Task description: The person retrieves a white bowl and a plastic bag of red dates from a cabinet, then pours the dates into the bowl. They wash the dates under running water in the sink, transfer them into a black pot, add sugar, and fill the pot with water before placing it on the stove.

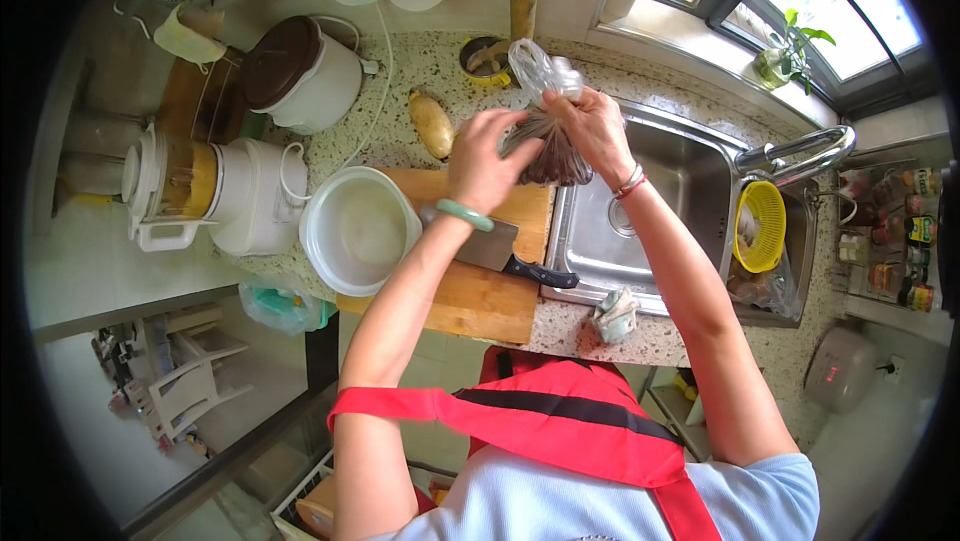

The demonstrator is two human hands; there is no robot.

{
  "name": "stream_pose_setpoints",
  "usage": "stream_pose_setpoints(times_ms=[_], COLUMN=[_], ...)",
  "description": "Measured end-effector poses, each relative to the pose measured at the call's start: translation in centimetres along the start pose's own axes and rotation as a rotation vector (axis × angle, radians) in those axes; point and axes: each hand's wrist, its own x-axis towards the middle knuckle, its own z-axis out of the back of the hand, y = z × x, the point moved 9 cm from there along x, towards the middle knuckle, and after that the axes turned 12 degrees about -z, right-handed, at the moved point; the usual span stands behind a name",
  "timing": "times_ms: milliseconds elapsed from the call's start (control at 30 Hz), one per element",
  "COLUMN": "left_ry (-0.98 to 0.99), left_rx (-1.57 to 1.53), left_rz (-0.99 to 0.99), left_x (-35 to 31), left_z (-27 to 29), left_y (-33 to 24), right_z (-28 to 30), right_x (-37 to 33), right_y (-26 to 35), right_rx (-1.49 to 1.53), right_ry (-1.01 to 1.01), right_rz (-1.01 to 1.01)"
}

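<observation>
A clear plastic bag (558, 163) with dark reddish-brown contents hangs over the far right corner of the cutting board and the sink's left edge. My right hand (597, 136) is closed around its gathered neck, and loose plastic sticks up beyond the fingers. At the bag's left side is my left hand (480, 166), thumb and fingers apart; whether they touch the plastic is unclear. Below, a black-handled cleaver (490, 247) lies on the wooden cutting board (450, 316), its blade partly hidden by my left wrist. A white bowl (312, 231) stands left of it.
The steel sink (660, 211) with its tap (800, 156) is on the right, a yellow basket (762, 231) inside. A crumpled cloth (616, 316) lies at its near edge. Beyond the board are a tan tuber (432, 126) and a small yellow pot (490, 79). Appliances stand left.
</observation>
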Motion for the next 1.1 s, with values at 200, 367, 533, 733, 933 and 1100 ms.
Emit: stream_pose_setpoints(times_ms=[200,367,533,733,933,1100], left_ry=[0.096,-0.042,-0.016,-0.106,-0.314,-0.234], left_rx=[0.010,-0.166,0.040,0.105,-0.347,-0.333], left_rz=[0.038,0.224,0.086,-0.027,0.152,0.102], left_x=[1.5,0.3,-0.5,-2.8,-3.8,-3.9], left_z=[-0.9,3.9,6.2,9.6,11.0,12.5], left_y=[-3.0,-0.9,-2.8,-5.9,-4.4,-7.5], right_z=[1.3,4.5,3.2,0.9,0.0,-1.5], right_x=[-3.0,-5.8,-7.7,-10.2,-12.2,-14.6], right_y=[3.0,5.0,4.7,6.7,9.0,11.3], right_rx=[-0.118,-0.163,-0.118,0.504,0.300,0.005], right_ry=[0.182,0.029,-0.009,0.480,0.493,0.350], right_rz=[0.108,0.408,0.431,0.069,0.206,0.361])
